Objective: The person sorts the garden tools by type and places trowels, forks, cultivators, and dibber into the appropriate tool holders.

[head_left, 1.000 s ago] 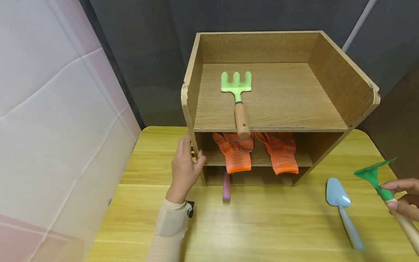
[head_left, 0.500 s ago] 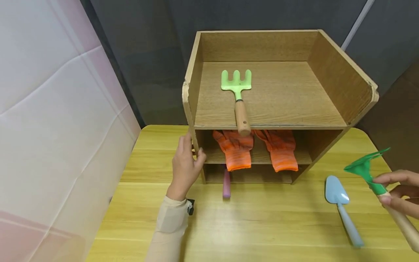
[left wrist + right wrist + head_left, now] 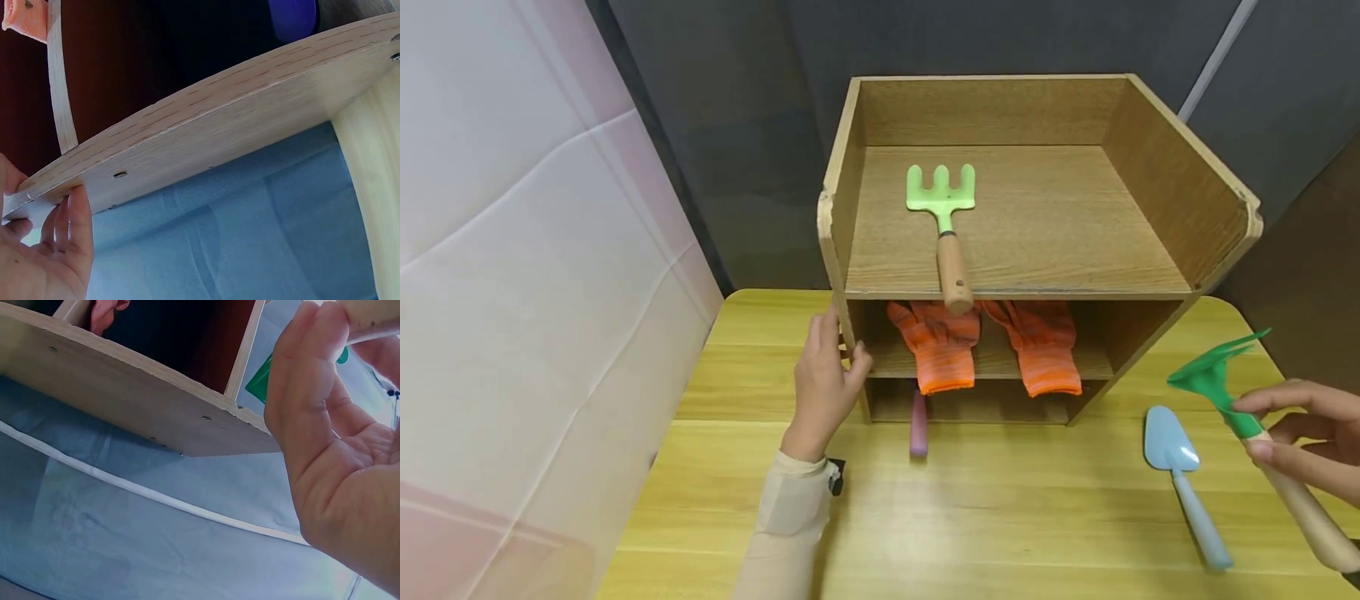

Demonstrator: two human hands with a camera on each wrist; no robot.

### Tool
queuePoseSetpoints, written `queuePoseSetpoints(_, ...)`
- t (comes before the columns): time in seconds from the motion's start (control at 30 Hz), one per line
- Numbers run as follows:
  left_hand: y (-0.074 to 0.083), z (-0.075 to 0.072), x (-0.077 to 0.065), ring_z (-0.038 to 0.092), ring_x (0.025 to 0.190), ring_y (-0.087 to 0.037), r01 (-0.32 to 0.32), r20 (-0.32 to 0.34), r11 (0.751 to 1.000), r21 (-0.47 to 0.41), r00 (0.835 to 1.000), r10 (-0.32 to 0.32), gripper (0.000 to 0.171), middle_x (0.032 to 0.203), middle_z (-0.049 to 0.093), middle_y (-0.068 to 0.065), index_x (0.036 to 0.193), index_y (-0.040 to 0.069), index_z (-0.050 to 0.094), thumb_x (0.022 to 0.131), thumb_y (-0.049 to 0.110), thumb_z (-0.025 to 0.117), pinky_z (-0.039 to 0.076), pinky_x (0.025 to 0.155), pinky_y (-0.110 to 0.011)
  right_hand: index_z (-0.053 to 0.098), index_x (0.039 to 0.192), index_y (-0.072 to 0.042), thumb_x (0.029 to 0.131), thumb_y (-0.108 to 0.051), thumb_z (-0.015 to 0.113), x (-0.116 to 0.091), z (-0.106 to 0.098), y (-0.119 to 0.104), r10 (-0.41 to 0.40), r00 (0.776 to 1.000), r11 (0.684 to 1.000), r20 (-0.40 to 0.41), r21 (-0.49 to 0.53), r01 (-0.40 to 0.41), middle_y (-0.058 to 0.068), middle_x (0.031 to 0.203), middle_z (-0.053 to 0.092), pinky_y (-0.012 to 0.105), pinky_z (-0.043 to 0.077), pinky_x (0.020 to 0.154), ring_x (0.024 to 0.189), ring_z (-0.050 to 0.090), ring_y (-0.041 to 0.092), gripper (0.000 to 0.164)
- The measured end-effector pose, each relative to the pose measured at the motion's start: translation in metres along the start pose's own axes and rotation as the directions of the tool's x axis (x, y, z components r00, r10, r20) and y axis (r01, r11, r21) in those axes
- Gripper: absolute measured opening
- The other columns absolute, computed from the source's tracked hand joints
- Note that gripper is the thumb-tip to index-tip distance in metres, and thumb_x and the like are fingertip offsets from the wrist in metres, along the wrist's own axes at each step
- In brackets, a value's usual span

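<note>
My left hand (image 3: 823,383) grips the left side panel of a wooden shelf unit (image 3: 1060,221); in the left wrist view, fingers lie along the panel's outer face and the thumb is at its front edge. At far right, my right hand (image 3: 1311,429) holds a small garden rake with a green head (image 3: 1208,379) and pale wooden handle, pinched just below the head, above the table. Below and left of it lies a light blue trowel (image 3: 1171,442) on the table. A light green hand fork (image 3: 942,200) rests on the top shelf, its wooden handle overhanging the front edge.
Two orange gloves (image 3: 946,354) lie on the middle shelf, cuffs over its edge. A pink handle (image 3: 919,425) sticks out of the bottom compartment at left. The shelf stands on a yellow wooden table (image 3: 1000,517), with a white panel (image 3: 535,292) to the left.
My right hand has moved left and slightly up with the rake, bringing its head above the trowel's blade. My left hand has stayed on the side panel.
</note>
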State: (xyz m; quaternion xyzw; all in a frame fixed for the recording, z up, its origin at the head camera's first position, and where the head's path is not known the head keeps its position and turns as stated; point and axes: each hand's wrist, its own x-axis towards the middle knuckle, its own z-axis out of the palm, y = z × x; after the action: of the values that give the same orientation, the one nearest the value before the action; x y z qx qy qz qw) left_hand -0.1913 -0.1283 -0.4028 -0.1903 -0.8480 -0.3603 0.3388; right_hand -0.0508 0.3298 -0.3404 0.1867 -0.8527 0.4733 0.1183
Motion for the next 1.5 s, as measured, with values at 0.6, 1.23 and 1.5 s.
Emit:
queuePoseSetpoints(0.6,-0.002,0.001,-0.002,0.064,0.079,-0.03,-0.001,-0.012,1.0,-0.009,1.0,0.001,0.058,0.093,0.052,-0.017,0.131,0.002,0.042,0.076,-0.004,0.057,0.058,0.06,-0.035,0.066,0.111,-0.003,0.073,0.029,0.058,0.038,0.011,-0.032,-0.004,0.999,0.998,-0.05,0.057,0.007,-0.008,0.102,0.063,0.015,0.047,0.05,0.066,0.059,0.002,0.05)
queuePoseSetpoints(1.23,-0.002,0.002,-0.002,0.065,0.079,-0.029,-0.001,-0.004,1.0,-0.024,1.0,0.001,0.058,0.093,0.052,-0.017,0.131,0.004,0.043,0.075,-0.004,0.057,0.058,0.06,-0.035,0.067,0.114,-0.005,0.076,0.023,0.062,0.081,0.019,-0.061,0.054,0.996,0.998,-0.074,-0.007,-0.055,-0.008,0.111,0.065,0.013,0.05,0.059,0.076,0.068,0.002,0.047)
queuePoseSetpoints(1.5,-0.002,0.002,-0.001,0.065,0.077,-0.029,-0.001,-0.004,1.0,-0.021,1.0,0.001,0.058,0.093,0.053,-0.017,0.131,0.004,0.043,0.075,-0.004,0.056,0.058,0.059,-0.036,0.068,0.113,-0.014,0.081,0.007,0.069,0.099,0.029,-0.075,0.138,0.985,0.974,-0.099,-0.168,-0.153,-0.017,0.108,0.064,0.009,0.048,0.062,0.079,0.067,-0.007,0.038)
